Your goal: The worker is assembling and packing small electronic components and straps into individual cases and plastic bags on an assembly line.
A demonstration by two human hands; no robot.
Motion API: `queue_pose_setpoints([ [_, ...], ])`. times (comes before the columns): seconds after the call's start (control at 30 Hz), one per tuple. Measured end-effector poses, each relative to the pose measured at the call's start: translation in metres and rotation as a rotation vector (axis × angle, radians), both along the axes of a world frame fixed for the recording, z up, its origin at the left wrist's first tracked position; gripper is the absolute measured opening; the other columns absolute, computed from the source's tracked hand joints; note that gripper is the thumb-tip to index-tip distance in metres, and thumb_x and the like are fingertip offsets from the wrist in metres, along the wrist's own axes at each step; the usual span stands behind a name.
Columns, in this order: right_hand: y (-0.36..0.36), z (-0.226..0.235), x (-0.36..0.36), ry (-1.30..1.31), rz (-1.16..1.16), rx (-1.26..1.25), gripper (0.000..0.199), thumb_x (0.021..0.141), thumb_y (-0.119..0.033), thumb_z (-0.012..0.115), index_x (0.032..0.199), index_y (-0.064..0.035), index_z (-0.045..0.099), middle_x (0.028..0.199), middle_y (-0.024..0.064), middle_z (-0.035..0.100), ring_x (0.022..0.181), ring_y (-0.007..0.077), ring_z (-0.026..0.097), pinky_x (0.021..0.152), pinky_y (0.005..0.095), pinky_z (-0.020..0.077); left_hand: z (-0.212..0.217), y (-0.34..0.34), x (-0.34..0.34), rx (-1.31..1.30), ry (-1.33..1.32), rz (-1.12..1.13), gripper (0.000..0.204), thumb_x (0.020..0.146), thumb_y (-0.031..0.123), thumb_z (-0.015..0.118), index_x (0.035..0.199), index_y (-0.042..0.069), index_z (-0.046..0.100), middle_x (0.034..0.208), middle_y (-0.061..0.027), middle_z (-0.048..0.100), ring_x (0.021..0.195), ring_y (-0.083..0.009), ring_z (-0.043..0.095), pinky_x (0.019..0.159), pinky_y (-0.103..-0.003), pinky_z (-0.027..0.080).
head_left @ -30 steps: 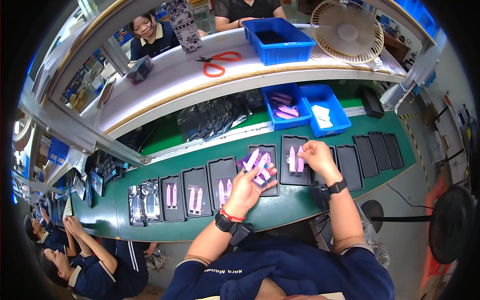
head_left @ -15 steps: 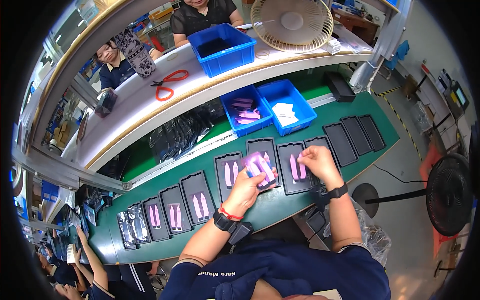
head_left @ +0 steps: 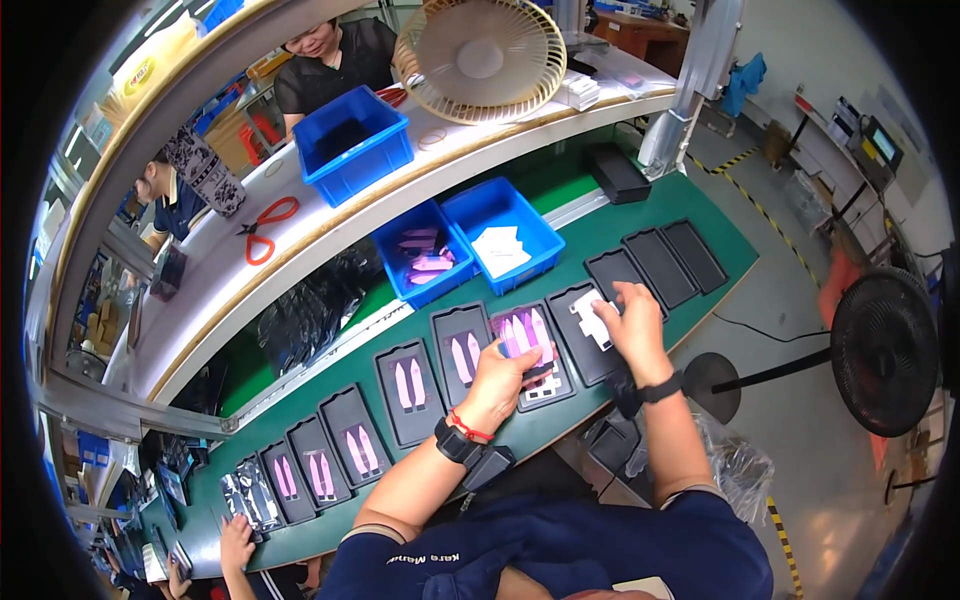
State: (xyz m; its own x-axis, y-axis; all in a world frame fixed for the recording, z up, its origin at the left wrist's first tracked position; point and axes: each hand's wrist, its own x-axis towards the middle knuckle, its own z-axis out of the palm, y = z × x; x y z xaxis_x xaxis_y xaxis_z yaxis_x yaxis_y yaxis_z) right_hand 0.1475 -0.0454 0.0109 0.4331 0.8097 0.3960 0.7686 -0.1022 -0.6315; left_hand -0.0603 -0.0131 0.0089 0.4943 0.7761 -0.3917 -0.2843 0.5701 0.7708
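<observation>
My left hand (head_left: 492, 388) grips a small stack of pink strips (head_left: 522, 333) in clear film, thumb on top. It hovers over a black tray (head_left: 568, 385), where a white cut-out piece (head_left: 541, 388) shows below the stack. My right hand (head_left: 640, 325) is at the neighbouring black tray (head_left: 573, 345), thumb and forefinger apart with nothing seen between them. A white piece with cut-outs (head_left: 596, 322) lies in that tray beside the thumb; whether the thumb touches it I cannot tell. Pink strip pairs (head_left: 410, 384) lie in several trays to the left.
Behind the trays stand a blue bin (head_left: 425, 290) of pink pieces and a blue bin (head_left: 545, 262) of white cards. Black trays (head_left: 660, 270) continue rightward. Red-handled scissors (head_left: 262, 248), another blue bin (head_left: 360, 180) and a fan (head_left: 480, 60) occupy the shelf. A co-worker's hand (head_left: 237, 543) is at far left.
My right hand has moved from the tray with a pink strip pair to the tray right of it, and its pinch has opened. A white piece now shows there. The view has shifted.
</observation>
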Motion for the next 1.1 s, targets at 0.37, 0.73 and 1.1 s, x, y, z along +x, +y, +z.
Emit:
queue_pose_setpoints([
  [0.37,0.031,-0.008,0.087,0.285,0.048,-0.217,0.021,0.074,-0.013,0.072,0.087,0.0023,0.065,0.073,0.0113,0.065,0.065,0.0177,0.063,0.058,0.0298,0.0493,0.000,0.005,0.031,-0.031,-0.046,-0.055,0.024,0.085,0.001,0.060,0.109,0.002,0.054,0.102,-0.0129,0.064,0.093,-0.0225,0.064,0.080,-0.038,0.054],
  [0.73,0.026,-0.007,0.064,0.610,0.200,0.223,0.003,0.082,-0.005,0.063,0.083,-0.0011,0.063,0.069,0.0005,0.061,0.063,0.0069,0.056,0.055,0.0236,0.0449,-0.001,0.008,0.047,0.003,-0.125,-0.107,0.026,0.089,0.004,0.054,0.115,-0.001,0.050,0.107,-0.0163,0.062,0.100,-0.0287,0.062,0.084,-0.044,0.052],
  [1.1,0.015,0.015,0.025,0.072,0.317,0.099,0.028,0.070,-0.020,0.075,0.084,0.0002,0.062,0.081,0.0115,0.061,0.077,0.0241,0.059,0.068,0.0341,0.0457,-0.011,0.011,0.048,0.161,0.016,0.066,0.023,0.080,-0.001,0.065,0.102,0.002,0.059,0.095,-0.0066,0.064,0.080,-0.0153,0.064,0.071,-0.030,0.053],
])
